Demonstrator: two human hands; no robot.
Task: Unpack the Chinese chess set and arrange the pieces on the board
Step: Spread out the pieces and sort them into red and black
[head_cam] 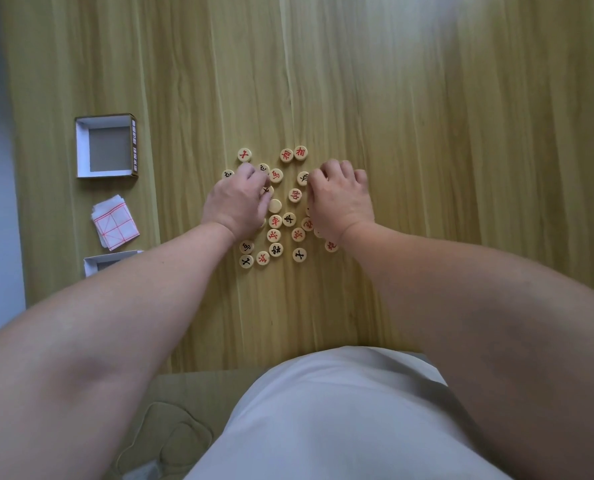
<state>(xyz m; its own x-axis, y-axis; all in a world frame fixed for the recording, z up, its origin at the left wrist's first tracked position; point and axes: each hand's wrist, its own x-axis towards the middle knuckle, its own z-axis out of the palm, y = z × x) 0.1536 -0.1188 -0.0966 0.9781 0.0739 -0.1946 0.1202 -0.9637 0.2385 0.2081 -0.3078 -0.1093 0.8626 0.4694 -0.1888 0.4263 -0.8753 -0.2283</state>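
Round pale wooden chess pieces (275,221), marked red or black, lie scattered on the yellowish wooden table (427,133); the left hand (234,202) and right hand (340,199) rest among them, fingers curled down; whether either grasps a piece I cannot tell; the folded white red-lined paper board (115,221) lies well left, near an open white cardboard box (81,147).

At least twenty-one chess pieces (275,221) show around the left grip (234,200) and right grip (340,200); two box halves (80,147); one folded board (115,221).
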